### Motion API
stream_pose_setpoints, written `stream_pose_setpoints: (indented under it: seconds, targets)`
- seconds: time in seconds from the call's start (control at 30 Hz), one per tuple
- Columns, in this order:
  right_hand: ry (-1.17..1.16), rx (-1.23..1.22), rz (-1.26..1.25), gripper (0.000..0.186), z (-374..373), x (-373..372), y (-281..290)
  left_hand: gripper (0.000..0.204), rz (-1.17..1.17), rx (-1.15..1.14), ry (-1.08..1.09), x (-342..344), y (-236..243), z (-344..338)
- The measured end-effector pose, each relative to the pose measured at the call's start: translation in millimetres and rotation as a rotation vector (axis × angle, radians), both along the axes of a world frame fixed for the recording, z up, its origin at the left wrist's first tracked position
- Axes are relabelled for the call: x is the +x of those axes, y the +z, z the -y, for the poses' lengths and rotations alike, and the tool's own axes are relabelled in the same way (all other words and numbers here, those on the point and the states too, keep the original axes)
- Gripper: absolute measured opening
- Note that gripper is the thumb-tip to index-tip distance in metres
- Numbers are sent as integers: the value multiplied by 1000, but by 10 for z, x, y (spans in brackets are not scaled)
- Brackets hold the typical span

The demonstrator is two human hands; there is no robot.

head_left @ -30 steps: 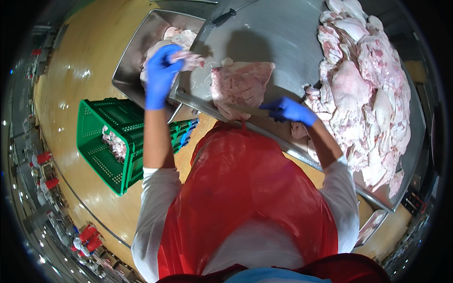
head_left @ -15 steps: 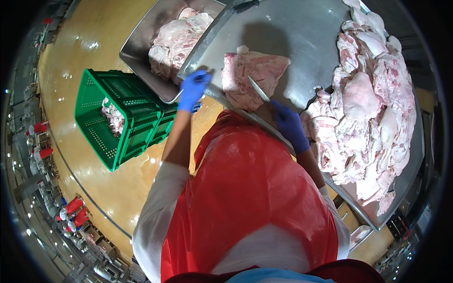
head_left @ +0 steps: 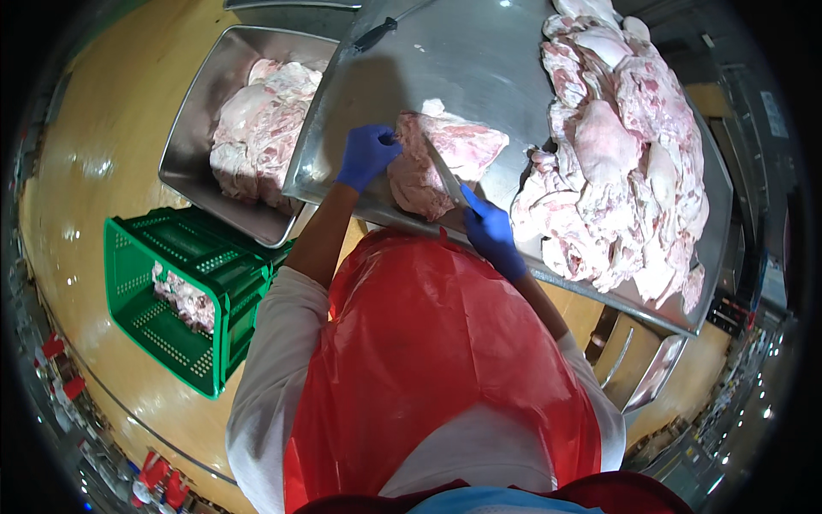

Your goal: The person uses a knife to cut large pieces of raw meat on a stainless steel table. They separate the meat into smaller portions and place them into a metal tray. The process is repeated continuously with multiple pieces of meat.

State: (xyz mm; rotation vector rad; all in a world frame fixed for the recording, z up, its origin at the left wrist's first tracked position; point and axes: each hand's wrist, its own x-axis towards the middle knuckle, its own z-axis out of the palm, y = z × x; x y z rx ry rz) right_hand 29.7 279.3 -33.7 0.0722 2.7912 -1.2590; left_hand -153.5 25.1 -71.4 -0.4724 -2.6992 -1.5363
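Note:
A slab of raw pale-pink meat (head_left: 467,144) lies on the metal work table near its front edge. My left hand (head_left: 368,157), in a blue glove, is closed with its fingertips pinching the left edge of the slab. In my right hand (head_left: 492,230), also blue-gloved, is a knife (head_left: 447,178), gripped by its handle. The blade slants up and left across the slab and touches its surface. How deep the edge sits in the meat cannot be seen.
A large heap of raw meat (head_left: 612,163) covers the right of the table (head_left: 505,64). A black-handled tool (head_left: 375,35) lies at the far left. Left of the table stand a metal tub (head_left: 184,141) with meat and a green crate (head_left: 224,334) with scraps.
My left hand has come from beyond the table's left edge to the slab and closed on it. The knife blade now lies further along the slab. The whole view has shifted.

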Motion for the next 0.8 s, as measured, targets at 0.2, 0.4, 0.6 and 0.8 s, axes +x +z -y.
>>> stream_pose_setpoints:
  seconds: [0.2, 0.4, 0.6, 0.8]
  targets:
    - [82, 27, -17, 52, 513, -943, 61, 20, -45, 27, -69, -73, 20, 10]
    - [144, 82, -37, 47, 552, -1034, 219, 24, 116, -43, -81, -119, 45, 42]
    - [285, 63, 98, 49, -157, -49, 340, 27, 117, -10, -39, -55, 83, 136]
    - [275, -29, 171, 50, 345, -969, 191, 25, 77, 106, -62, 79, 63, 95]
